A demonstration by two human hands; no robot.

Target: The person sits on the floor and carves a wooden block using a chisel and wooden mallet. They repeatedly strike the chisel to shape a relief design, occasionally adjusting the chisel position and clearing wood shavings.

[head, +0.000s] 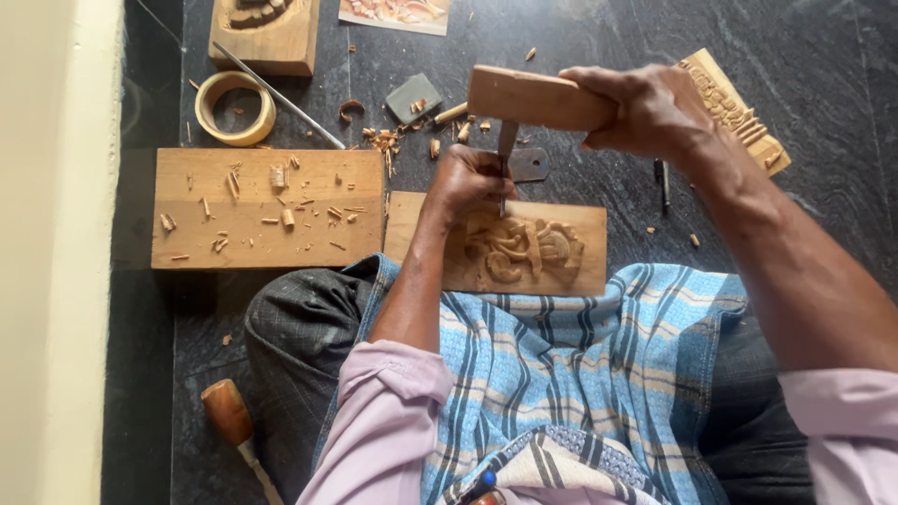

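Observation:
My left hand (470,180) grips a thin metal chisel (505,154) held upright, its tip on a carved wooden panel (561,252) lying on the dark floor in front of my lap. My right hand (645,108) holds a rectangular wooden mallet block (528,96) just above the chisel's top end. The panel bears a raised figure carving in its middle. A blue checked cloth (580,374) covers my legs below the panel.
A plain wooden board (267,208) strewn with chips lies left of the panel. Behind are a tape ring (235,108), a metal rod (281,96), a grey stone (413,96), another carved block (265,33), a carved strip (734,110) and a wooden-handled tool (229,416).

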